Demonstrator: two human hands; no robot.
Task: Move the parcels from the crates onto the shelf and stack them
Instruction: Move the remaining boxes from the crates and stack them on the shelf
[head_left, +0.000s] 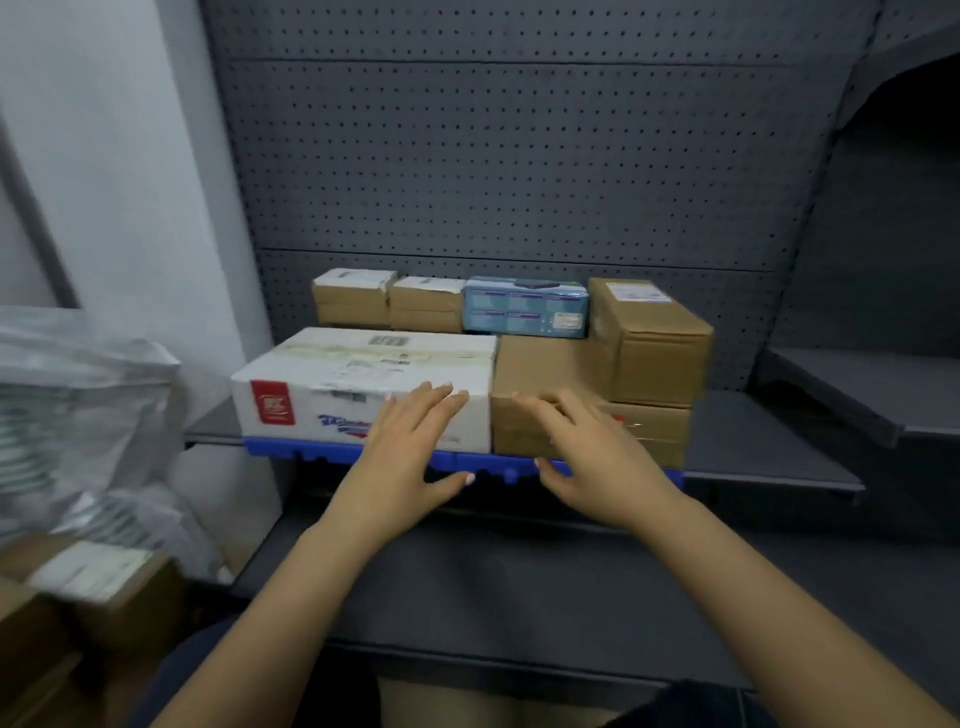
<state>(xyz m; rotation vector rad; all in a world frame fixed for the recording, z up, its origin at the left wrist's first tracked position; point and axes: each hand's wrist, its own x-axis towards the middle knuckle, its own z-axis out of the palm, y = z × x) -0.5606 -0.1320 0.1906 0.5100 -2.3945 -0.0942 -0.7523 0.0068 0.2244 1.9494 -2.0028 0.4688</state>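
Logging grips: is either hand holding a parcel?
No, the left hand and right hand are open, fingers straight, before the white parcel and brown box.

Stockroom: pegboard-backed shelf (769, 441) w/ stacked parcels (363, 384)

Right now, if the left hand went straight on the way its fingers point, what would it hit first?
Most likely the front of the large white parcel: the left hand has its straight fingers aimed at that box's right end. Whether they already touch it is unclear.

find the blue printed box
In the head view, the blue printed box sits in the back row, between a small brown cardboard box on its left and a tall brown cardboard box.
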